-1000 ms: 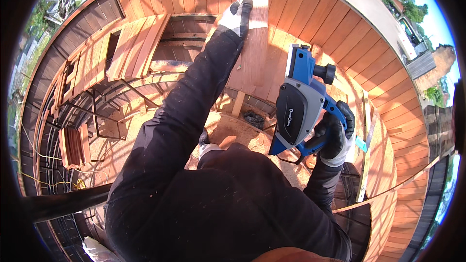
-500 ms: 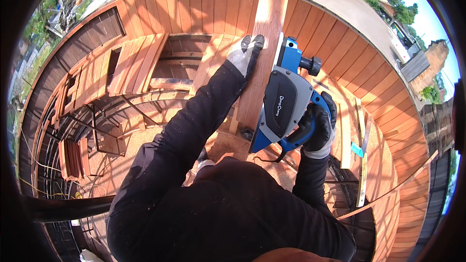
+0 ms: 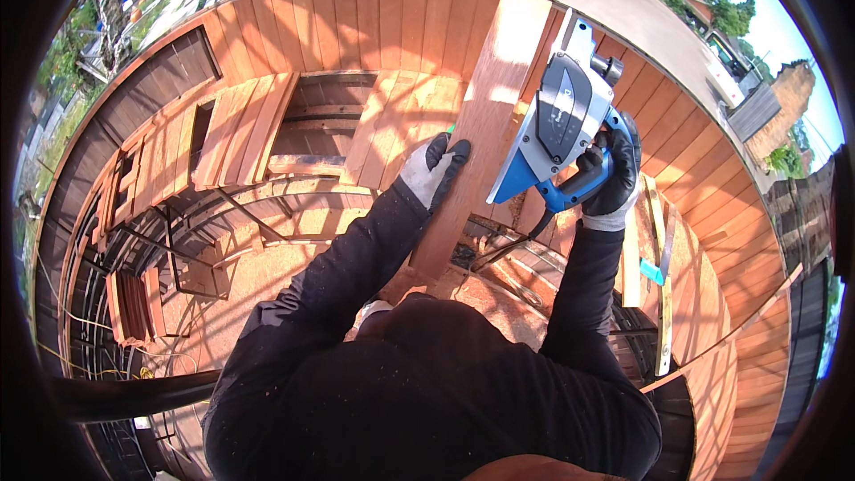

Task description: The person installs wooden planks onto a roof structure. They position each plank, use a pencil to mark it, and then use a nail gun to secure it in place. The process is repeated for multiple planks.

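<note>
My left hand [image 3: 430,171], in a grey-and-black work glove, grips the left edge of a long reddish wooden board [image 3: 485,111]. The board slants away from my body, its far end near the curved wall. Gloved the same way, my right hand [image 3: 614,174] is closed round the rear handle of a blue-and-grey electric hand planer [image 3: 563,98]. The planer stands off to the right of the board, tilted, its long flat sole towards the board with a gap between them. From its handle a dark cord [image 3: 541,224] hangs down.
A curved wall of upright wooden planks [image 3: 392,22] rings the workspace. Slatted bench sections [image 3: 240,129] run along the left on a dark metal frame [image 3: 169,240]. Cut slats [image 3: 134,307] are stacked below. On the right lie a spirit level [image 3: 664,321] and a small turquoise object [image 3: 653,271].
The planer has moved right and away from me, off the board's edge. The board has come nearer, so its far end now shows, and my left hand has come nearer too.
</note>
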### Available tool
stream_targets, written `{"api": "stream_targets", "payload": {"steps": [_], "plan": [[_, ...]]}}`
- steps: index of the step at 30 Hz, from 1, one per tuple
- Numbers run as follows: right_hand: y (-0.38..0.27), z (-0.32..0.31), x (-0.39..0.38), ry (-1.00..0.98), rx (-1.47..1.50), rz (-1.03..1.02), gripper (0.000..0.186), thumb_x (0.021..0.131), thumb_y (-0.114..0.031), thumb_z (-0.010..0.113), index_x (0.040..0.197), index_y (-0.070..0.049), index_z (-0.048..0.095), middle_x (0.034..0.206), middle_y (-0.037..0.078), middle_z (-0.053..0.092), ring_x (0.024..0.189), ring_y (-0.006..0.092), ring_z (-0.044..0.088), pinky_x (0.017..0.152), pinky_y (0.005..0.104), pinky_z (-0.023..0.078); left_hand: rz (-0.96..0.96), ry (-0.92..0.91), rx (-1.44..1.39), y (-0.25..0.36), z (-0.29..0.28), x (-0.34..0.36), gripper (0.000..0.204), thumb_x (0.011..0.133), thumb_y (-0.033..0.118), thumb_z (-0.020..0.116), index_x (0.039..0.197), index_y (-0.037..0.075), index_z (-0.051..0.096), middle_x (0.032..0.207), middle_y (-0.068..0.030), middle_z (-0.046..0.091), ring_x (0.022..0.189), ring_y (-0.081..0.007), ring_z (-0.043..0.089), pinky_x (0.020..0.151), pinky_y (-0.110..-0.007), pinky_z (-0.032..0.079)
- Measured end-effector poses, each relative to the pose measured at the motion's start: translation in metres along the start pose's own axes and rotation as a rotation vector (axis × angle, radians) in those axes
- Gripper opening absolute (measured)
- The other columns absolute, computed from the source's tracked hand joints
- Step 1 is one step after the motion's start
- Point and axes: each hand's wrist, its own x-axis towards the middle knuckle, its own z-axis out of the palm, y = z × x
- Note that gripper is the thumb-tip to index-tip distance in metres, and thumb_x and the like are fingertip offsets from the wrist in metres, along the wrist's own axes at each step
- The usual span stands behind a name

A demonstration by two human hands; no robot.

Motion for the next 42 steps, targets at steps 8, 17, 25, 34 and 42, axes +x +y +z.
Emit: {"api": "stream_targets", "payload": {"steps": [8,17,25,34,42], "plan": [[-0.021,0.007,-0.076,0.117,-0.402,0.06,0.035,0.096,-0.015,0.059,0.129,-0.004,0.056,0.092,0.009,0.063,0.064,0.0123,0.059,0.056,0.0256,0.05,0.179,0.143,0.504,-0.006,-0.051,0.048,0.024,0.096,0.016,0.058,0.114,0.0,0.062,0.093,-0.0062,0.069,0.08,-0.0145,0.063,0.073,-0.028,0.051],[-0.052,-0.051,-0.119,0.184,-0.737,0.15,0.037,0.093,-0.012,0.065,0.129,-0.003,0.061,0.092,0.008,0.068,0.06,0.0091,0.055,0.054,0.0219,0.044,-0.128,-0.053,0.833,-0.136,-0.009,0.042,0.043,0.089,0.038,0.063,0.112,0.002,0.064,0.102,-0.0231,0.068,0.099,-0.0396,0.065,0.087,-0.045,0.051],[-0.073,-0.045,-0.151,0.199,-1.006,0.061,0.032,0.087,-0.006,0.069,0.119,-0.001,0.067,0.083,0.003,0.067,0.057,0.0061,0.051,0.053,0.0205,0.04,-0.248,-0.178,1.127,-0.153,0.008,0.076,0.042,0.093,0.038,0.057,0.116,0.003,0.06,0.109,-0.0232,0.067,0.105,-0.0386,0.064,0.093,-0.046,0.049],[-0.07,-0.053,-0.162,0.027,-1.112,0.056,0.031,0.087,-0.002,0.068,0.117,0.001,0.067,0.106,0.01,0.072,0.097,0.0151,0.067,0.084,0.0282,0.053,0.342,-0.287,0.654,-0.045,0.086,0.047,0.033,0.089,0.026,0.066,0.115,0.006,0.063,0.115,-0.0182,0.061,0.106,-0.0359,0.061,0.092,-0.043,0.048],[-0.059,-0.028,-0.153,-0.168,-1.266,0.026,0.033,0.079,-0.007,0.075,0.111,-0.001,0.069,0.101,0.017,0.072,0.093,0.0295,0.07,0.083,0.0355,0.054,0.321,-0.519,0.576,0.002,0.157,0.005,0.02,0.085,0.021,0.068,0.085,0.001,0.065,0.083,-0.0135,0.064,0.079,-0.0343,0.063,0.072,-0.04,0.049]]}}
